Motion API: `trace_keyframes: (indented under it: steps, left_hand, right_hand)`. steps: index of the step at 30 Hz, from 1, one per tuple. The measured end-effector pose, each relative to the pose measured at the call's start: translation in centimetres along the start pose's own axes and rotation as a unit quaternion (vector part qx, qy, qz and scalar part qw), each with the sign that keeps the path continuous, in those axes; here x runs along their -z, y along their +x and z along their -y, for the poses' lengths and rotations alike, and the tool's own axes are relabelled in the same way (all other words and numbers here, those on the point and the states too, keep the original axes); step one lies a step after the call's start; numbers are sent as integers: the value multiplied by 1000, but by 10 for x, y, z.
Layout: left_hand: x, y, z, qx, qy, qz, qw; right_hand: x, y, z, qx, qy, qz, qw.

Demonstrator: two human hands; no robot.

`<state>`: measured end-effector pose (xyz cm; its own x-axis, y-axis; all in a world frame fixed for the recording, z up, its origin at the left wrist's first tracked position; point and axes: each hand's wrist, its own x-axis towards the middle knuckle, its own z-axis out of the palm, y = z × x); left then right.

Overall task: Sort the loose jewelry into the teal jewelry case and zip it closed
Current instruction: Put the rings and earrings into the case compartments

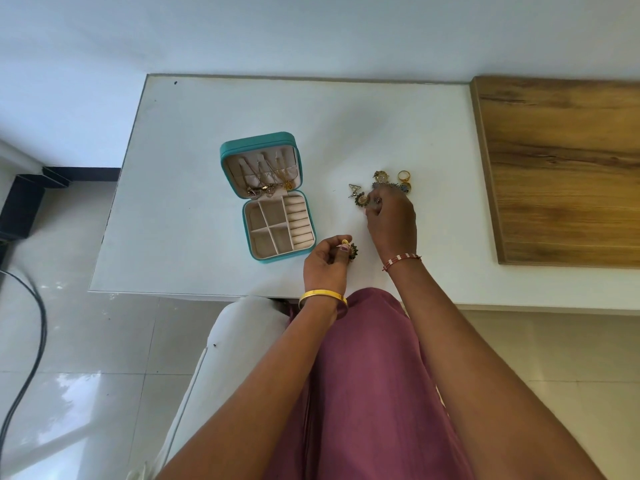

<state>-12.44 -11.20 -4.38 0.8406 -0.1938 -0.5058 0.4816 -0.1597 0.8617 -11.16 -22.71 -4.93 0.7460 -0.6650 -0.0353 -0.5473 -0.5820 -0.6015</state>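
Head view, only one supplied.

Teal jewelry case [266, 195] open flat near centre of white table [194, 133], hinge running left-right; lid half toward far edge, tray half toward near edge. Chains and pendants [273, 183] already hung in lid. Tray compartments [266, 225] and ring rolls [299, 220] look unfilled.

Loose jewelry [379, 187] clustered right of case, well apart from it, nearer right edge: triangular earring [354, 188], round earring [362, 199], gold ring [404, 175], darker round pieces partly hidden by hand.

Right hand [393, 220] over cluster, fingers curled down onto it; whether a piece is actually pinched cannot be told. Left hand [327, 259] near front edge, just right of case's near corner, thumb and fingertips closed on a green-and-gold earring [349, 249].

Handling, judged: pieces small, light, rigid metal with stones; posts and hooks likely to snag on each other. Smooth ring apt to roll or slip on hard table top. Best taken by rim or body between fingertips, one at a time, not by dangling parts. Chains limp, tangle-prone. Case semi-rigid; zip along edge probably needs second hand steadying.

Surface: matte white, flat, uncluttered apart from above. Wooden board [561, 168] adjoining at right. White wall beyond far edge. Glossy tiled floor [86, 393] below, dark cable [33, 327] at left. Purple garment [363, 393] in foreground.
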Motion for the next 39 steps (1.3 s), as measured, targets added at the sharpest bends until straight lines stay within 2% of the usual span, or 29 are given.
trace_keyframes:
  steps: [4,7,11,14,20,23,26,29,32,36,39]
  left_hand:
    - [1,0,-1,3,-4,1,1000]
    - [1,0,-1,2,-4,6,1000]
    - [1,-1,-1,6,-4,6,1000]
    - [2,0,-1,5,-5,9,1000]
    - [2,0,0,2,-7,9,1000]
    - [3,1,-1,8,-13,12,1000]
    - [4,0,-3,36,-57,10,998]
    - [11,-6,-5,45,-104,7,994]
    - [26,-13,-9,19,-124,9,992]
    - [49,-16,-16,-19,-131,2,991]
    - [66,-14,-20,-47,-118,-28,992]
  right_hand:
    - [0,-2,-2,-3,-10,-3,1000]
    - [3,-4,1,27,12,2,1000]
    - [6,-6,5,91,45,69,992]
    - [3,-3,2,115,17,110,987]
    - [4,-3,-2,99,15,82,992]
    - [4,-8,-1,66,77,61,993]
    - [8,-18,5,-12,185,69,980]
    - [14,-29,14,-98,321,109,936]
    - [20,-41,23,-139,405,134,894]
    - [24,-56,37,-167,451,148,864]
    - [20,-64,49,-161,442,145,870]
